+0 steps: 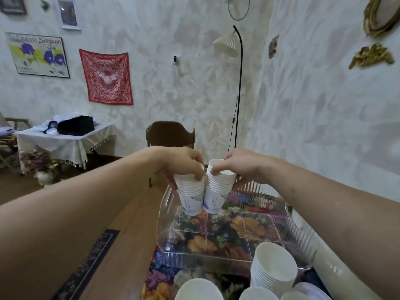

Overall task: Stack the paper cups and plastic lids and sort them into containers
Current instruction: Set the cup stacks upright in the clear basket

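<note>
My left hand [181, 164] grips the top of a stack of white paper cups [191, 194] with blue print. Right beside it, my right hand [240, 166] pinches the rim of a second stack of paper cups [217, 191]. Both stacks touch each other and hang just above the far left corner of a clear plastic container [287, 237]. The container sits on a table with a flowered cloth [162, 276]. Another tall stack of white cups [273, 267] stands in front of the container, with more cups [198, 290] at the bottom edge.
White plastic lids [311, 290] peek in at the bottom right, partly hidden by my right arm. A brown chair [170, 133] stands beyond the table, a floor lamp [238, 87] behind it. A side table with a white cloth [62, 141] is at the far left.
</note>
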